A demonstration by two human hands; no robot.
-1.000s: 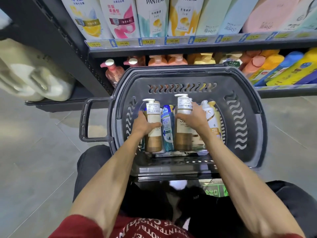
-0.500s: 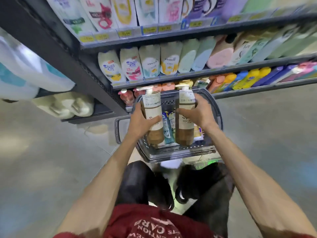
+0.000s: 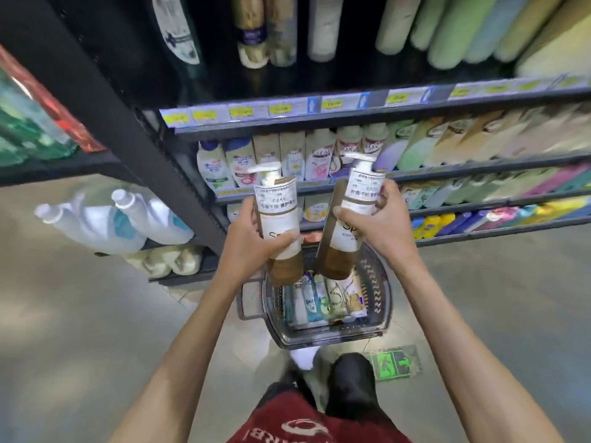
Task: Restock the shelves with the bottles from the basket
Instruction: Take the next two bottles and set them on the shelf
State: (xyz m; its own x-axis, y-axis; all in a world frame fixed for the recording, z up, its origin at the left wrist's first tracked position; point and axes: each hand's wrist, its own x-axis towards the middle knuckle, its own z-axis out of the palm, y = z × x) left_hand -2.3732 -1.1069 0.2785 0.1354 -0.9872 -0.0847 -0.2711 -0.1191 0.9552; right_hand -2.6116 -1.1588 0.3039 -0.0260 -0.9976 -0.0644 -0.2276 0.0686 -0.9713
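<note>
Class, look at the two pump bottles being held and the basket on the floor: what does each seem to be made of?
Left bottle and right bottle: probably plastic, smooth brown bodies with a faint sheen, white paper-like labels and white pumps. Basket: likely rigid moulded plastic, dark grey and matte, judging by the wavy slots cut through its wall.

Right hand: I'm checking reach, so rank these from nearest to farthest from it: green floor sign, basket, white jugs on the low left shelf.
From the right hand:
1. Basket, just below it.
2. Green floor sign, on the floor lower down.
3. White jugs, far left.
</note>
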